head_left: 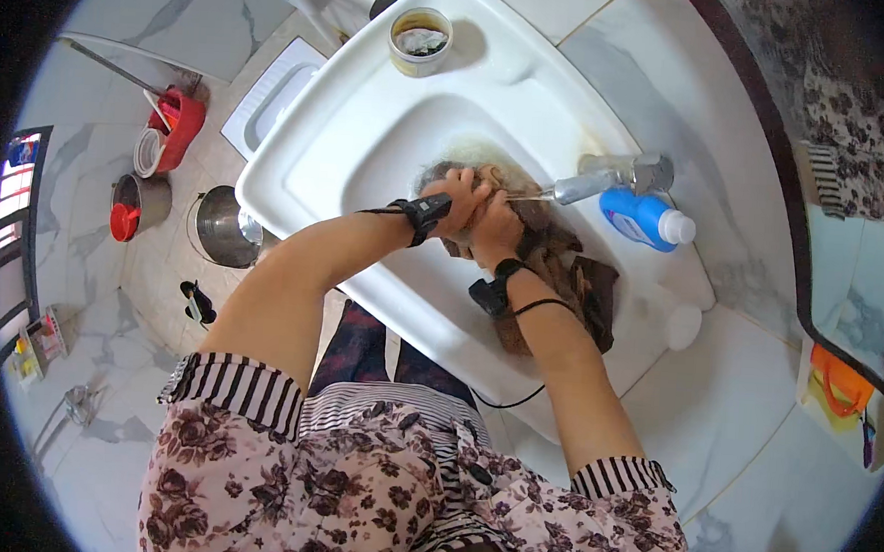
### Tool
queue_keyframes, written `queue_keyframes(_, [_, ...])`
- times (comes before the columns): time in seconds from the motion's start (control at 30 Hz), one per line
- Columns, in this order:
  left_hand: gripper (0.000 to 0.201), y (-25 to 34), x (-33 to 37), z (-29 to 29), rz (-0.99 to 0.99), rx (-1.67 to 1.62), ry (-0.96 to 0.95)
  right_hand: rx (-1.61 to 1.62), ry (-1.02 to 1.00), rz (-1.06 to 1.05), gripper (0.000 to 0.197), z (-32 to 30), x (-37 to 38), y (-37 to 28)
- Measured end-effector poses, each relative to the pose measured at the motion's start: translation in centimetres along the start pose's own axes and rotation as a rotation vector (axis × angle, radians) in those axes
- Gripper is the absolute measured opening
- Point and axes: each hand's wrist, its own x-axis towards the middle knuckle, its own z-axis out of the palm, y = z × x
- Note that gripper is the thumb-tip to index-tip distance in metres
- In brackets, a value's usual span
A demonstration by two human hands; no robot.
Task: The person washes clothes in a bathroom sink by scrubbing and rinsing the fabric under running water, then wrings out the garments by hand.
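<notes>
Inside the white washbasin (297, 173) a wet brown cloth (591, 294) lies bunched up, its loose end spread over the basin's right side. My left hand (454, 199) grips the bunched far part of it with curled fingers. Close beside it, my right hand (496, 227) is closed on the same cloth. Water runs from the metal tap (627, 173) toward my fingers, and pale suds or cloudy water show around the cloth. Each wrist wears a black strapped device. Some of the cloth is hidden under my hands and right forearm.
A blue bottle (637, 218) with a white cap lies beside the tap. An open round tub (420, 43) stands on the far rim. A white round object (683, 327) sits at the right edge. Leftward on the floor are a metal bucket (223, 227) and a red container (180, 130).
</notes>
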Motion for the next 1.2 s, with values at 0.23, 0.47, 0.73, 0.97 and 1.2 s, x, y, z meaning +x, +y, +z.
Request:
queue_keyframes(0.23, [0.046, -2.0, 5.3, -1.1, 0.087, -0.307, -0.031, 0.388, -0.12, -0.186, 0.05, -3.0, 7.0, 3.8])
queue_keyframes(0.47, [0.055, -0.8, 4.2, -1.3, -0.331, -0.251, 0.412, 0.236, 0.665, -0.137, 0.029, -3.7, 1.9, 7.6])
queue_keyframes(0.73, [0.065, -2.4, 8.3, 0.5, -0.68, -1.338, 0.14, 1.436, 0.024, 0.577, 0.062, -3.3, 5.3, 2.1])
queue_keyframes(0.97, [0.037, 2.5, 1.6, -0.1, -0.35, -0.811, 0.147, 0.481, 0.626, -0.216, 0.042, -0.3, -2.5, 1.9])
queue_keyframes(1.2, [0.026, 3.2, -1.6, 1.7, -0.318, -0.258, 0.264, 0.058, 0.473, -0.253, 0.034, 3.0, -3.7, 1.4])
